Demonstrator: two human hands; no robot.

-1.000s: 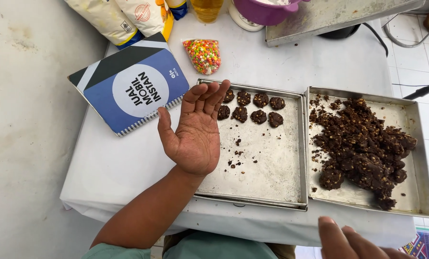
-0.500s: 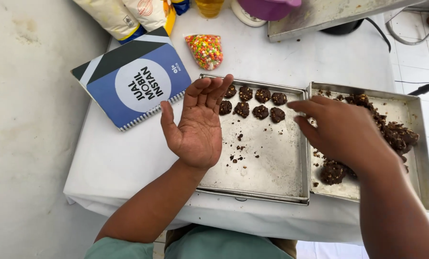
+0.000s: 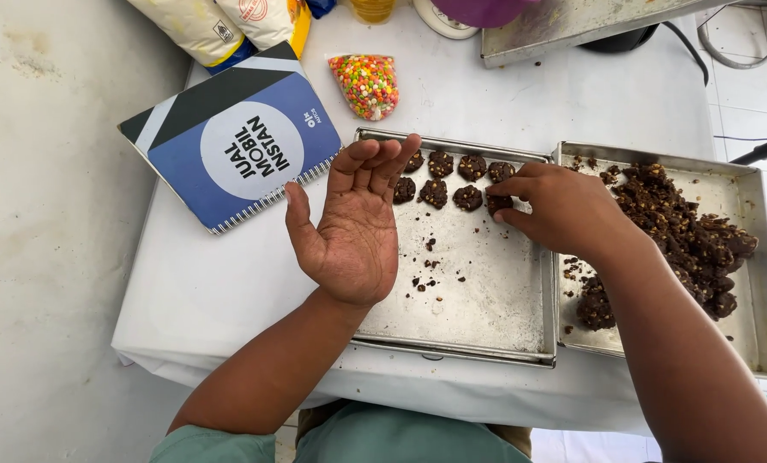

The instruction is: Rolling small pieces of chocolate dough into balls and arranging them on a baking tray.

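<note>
My left hand (image 3: 355,230) hovers palm up and open over the left edge of a metal baking tray (image 3: 478,309), holding nothing. Several small round chocolate dough pieces (image 3: 452,178) sit in two rows at the tray's far end. My right hand (image 3: 557,207) reaches across to the right end of those rows, its fingertips pinched on the last dough piece (image 3: 496,204) there. A second metal tray (image 3: 765,283) on the right holds a heap of dark chocolate dough (image 3: 688,236).
A blue spiral notebook (image 3: 233,150) lies at the left of the white table (image 3: 203,291). A small bag of coloured sprinkles (image 3: 366,84) sits behind the trays. Flour bags (image 3: 220,21) and another metal tray (image 3: 572,21) stand at the back.
My right hand came up from the lower right, passed over the dough tray and now rests on the last piece in the rows. My left hand stayed palm up.
</note>
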